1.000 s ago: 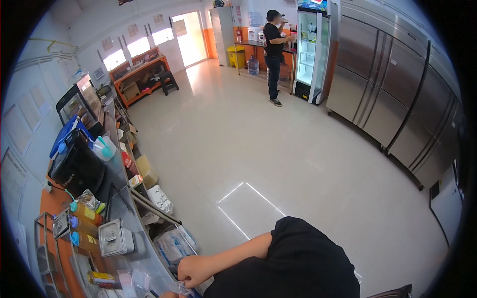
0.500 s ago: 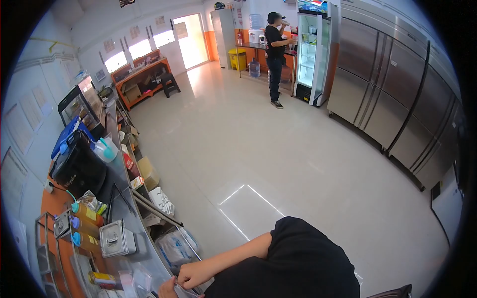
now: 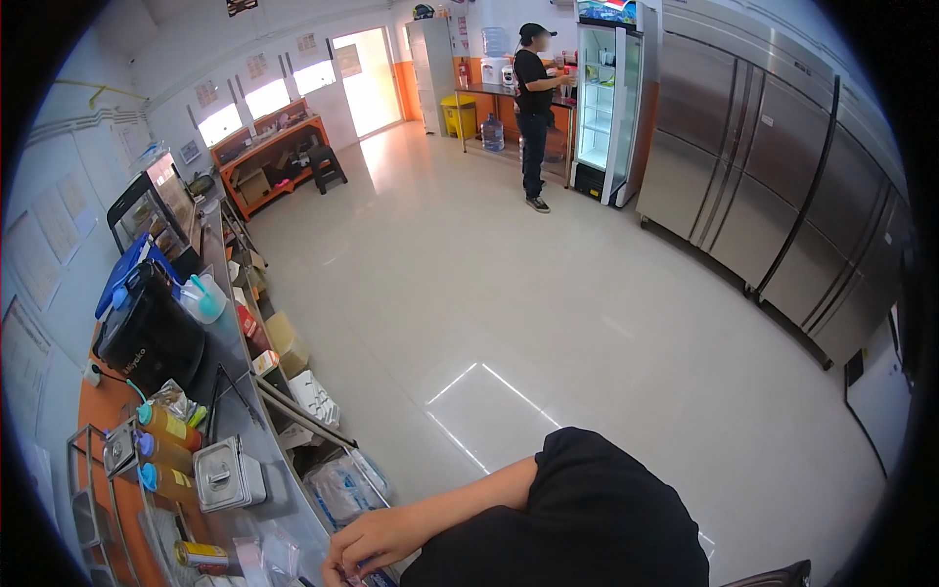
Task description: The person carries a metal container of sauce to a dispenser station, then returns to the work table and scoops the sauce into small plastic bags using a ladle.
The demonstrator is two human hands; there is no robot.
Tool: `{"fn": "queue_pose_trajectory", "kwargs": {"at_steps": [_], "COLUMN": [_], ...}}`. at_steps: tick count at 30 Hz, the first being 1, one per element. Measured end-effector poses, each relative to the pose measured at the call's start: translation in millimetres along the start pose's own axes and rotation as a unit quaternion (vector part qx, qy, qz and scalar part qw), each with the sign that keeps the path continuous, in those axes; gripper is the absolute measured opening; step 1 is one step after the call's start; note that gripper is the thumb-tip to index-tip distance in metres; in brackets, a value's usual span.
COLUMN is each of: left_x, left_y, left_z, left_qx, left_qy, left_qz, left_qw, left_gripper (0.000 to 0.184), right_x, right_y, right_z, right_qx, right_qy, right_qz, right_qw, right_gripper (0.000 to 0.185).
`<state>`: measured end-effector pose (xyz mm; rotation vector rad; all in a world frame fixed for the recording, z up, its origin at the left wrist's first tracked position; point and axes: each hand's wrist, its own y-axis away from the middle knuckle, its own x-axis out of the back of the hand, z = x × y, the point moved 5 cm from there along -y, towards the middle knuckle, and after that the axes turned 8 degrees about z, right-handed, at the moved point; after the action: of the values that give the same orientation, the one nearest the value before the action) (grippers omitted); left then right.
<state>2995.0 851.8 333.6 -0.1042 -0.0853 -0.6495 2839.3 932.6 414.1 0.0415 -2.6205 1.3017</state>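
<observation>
Packet [image 3: 378, 578] just under curled fingers of right hand [image 3: 377, 540], by edge of counter [image 3: 284, 494]; long axis hidden, grip impossible to judge.

Black sleeve [image 3: 597, 519], blue-marked whitish bag [image 3: 342, 492]

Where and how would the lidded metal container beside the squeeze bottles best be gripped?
The metal container is probably best held by its side wall, from the outer side of the counter, where the right hand is: squeeze bottles crowd the opposite side, and the handle sits on the lid, so pulling that might lift the lid alone.
</observation>
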Motion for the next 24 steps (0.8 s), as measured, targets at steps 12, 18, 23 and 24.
{"fn": "queue_pose_trajectory", "kwargs": {"at_steps": [12, 18, 23, 24], "left_x": [-25, -26, -24, -25], "left_y": [2, 1, 3, 5], "left_z": [66, 97, 90, 93], "left_qx": [0.000, -0.232, -0.247, -0.257], "left_qy": [-0.092, -0.195, -0.200, -0.198], "left_qz": [-0.002, -0.020, -0.023, -0.025], "left_qw": [0.996, 0.953, 0.948, 0.945], "left_gripper": [0.056, 0.033, 0.030, 0.029], "right_x": [4, 4, 6, 4], "right_y": [6, 5, 2, 3], "right_z": [4, -1, 0, 2], "right_qx": [-0.065, -0.011, -0.018, -0.026], "right_qy": [-0.035, -0.056, -0.061, -0.060], "right_qz": [-0.051, -0.037, 0.000, -0.010], "right_qw": [0.996, 0.998, 0.998, 0.998], "right_gripper": [0.008, 0.007, 0.009, 0.008]}}
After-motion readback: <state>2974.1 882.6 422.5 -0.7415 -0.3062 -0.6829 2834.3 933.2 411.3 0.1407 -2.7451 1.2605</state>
